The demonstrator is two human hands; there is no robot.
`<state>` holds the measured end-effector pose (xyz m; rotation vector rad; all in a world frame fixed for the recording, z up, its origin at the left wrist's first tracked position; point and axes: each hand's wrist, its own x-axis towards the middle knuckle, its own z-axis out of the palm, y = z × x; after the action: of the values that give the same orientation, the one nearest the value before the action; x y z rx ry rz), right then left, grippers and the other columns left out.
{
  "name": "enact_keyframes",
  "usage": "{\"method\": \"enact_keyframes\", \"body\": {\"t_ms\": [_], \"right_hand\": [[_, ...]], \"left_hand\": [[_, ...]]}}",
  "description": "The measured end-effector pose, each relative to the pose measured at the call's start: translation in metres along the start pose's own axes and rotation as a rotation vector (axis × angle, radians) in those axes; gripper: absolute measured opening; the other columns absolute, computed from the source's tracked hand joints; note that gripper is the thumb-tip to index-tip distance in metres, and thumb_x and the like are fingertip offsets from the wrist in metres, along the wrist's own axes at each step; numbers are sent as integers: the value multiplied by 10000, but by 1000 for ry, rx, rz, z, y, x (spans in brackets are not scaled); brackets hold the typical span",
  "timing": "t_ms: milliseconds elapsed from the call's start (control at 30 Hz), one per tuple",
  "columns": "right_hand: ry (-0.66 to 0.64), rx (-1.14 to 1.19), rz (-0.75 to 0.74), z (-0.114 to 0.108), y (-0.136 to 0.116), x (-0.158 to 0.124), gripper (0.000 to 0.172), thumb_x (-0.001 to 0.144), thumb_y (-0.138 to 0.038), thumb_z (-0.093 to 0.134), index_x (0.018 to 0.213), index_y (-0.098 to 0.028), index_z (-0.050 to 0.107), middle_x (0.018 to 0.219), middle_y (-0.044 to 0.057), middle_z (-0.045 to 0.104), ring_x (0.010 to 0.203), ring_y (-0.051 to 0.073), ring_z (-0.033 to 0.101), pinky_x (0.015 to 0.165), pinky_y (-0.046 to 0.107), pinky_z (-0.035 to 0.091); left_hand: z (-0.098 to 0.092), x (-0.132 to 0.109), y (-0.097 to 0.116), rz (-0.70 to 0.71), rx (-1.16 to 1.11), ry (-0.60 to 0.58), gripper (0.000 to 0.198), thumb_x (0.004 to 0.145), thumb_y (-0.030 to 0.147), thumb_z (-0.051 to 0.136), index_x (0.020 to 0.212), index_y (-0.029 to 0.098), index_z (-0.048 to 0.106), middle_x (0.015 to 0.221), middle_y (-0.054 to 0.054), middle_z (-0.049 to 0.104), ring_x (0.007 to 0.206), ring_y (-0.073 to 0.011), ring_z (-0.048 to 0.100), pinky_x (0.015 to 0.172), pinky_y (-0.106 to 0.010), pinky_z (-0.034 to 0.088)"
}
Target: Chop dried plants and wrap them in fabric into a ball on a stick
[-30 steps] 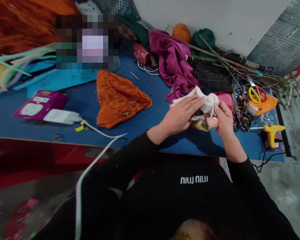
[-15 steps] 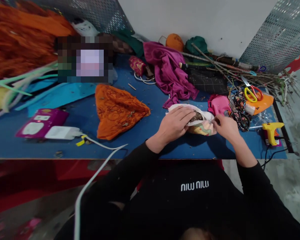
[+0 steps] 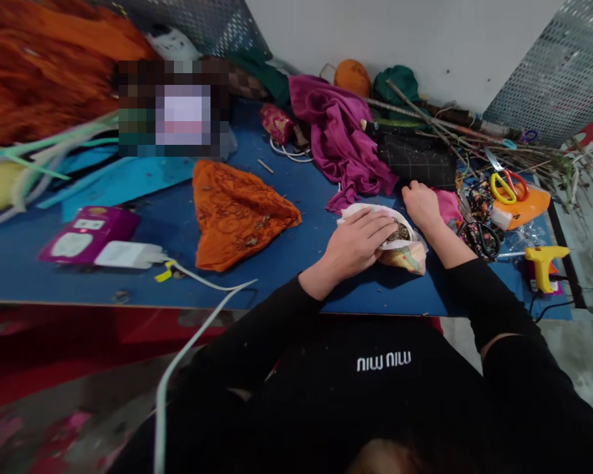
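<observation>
A white cloth with a patterned side (image 3: 409, 257) lies bunched on the table, with dried plant bits (image 3: 400, 230) showing inside its fold. My left hand (image 3: 358, 240) lies over its left part, fingers reaching across the edge and holding it. At the far right of this cloth is my right hand (image 3: 422, 203), its fingers curled down near the black checked cloth (image 3: 418, 161). Whatever its fingertips hold, if anything, is hidden. A pink cloth (image 3: 449, 205) sits just right of that wrist.
An orange cloth pouch (image 3: 242, 217) lies to the left, near a purple box (image 3: 91, 230) and white cable (image 3: 210, 283). Magenta cloth (image 3: 336, 145) is behind. Scissors (image 3: 508, 187), a yellow glue gun (image 3: 543, 263) and dry twigs (image 3: 538, 158) are at the right.
My right hand has let go of the white cloth's right edge and moved away from me, past the cloth. My left hand remains on the cloth. The view has shifted slightly.
</observation>
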<state>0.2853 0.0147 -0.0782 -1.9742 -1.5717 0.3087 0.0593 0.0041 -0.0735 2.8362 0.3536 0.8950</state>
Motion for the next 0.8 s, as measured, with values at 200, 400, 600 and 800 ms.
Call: {"method": "enact_keyframes", "body": {"t_ms": [200,400,600,800], "right_hand": [[61,96,-62,-26,-6,-19,161,911,-58,658,842,-159,764,860,11,718,824,111,577,861,260,440],[97,324,-220,-47,-35,-79,184,984,-362,645,1023,-316,819,1040,5,799,977,190,717,948,365,574],[-79,120,-392,-35,-33,-112,514,1063,-523,402,1440,-296,666,1502,66,655,1450,266,566,1233,506,458],[-286,-121,-618,-39,-31,-111,861,996,-781,293,1678,-258,340,1737,90,369,1640,305,283,1330,550,281]], "left_hand": [[1,-1,-2,-39,-39,30,455,871,77,556,1300,150,689,1340,-144,748,1337,-288,666,1185,-504,506],[1,1,0,-173,-144,80,548,814,104,581,1357,146,646,1377,-146,723,1339,-301,656,1193,-515,492],[-2,-6,7,-364,-169,148,814,787,224,643,1565,152,413,1516,-174,622,1400,-333,602,1204,-530,475],[-4,-35,11,-360,-142,291,582,784,236,686,1348,190,552,1479,-159,646,1383,-314,616,1157,-517,518]]}}
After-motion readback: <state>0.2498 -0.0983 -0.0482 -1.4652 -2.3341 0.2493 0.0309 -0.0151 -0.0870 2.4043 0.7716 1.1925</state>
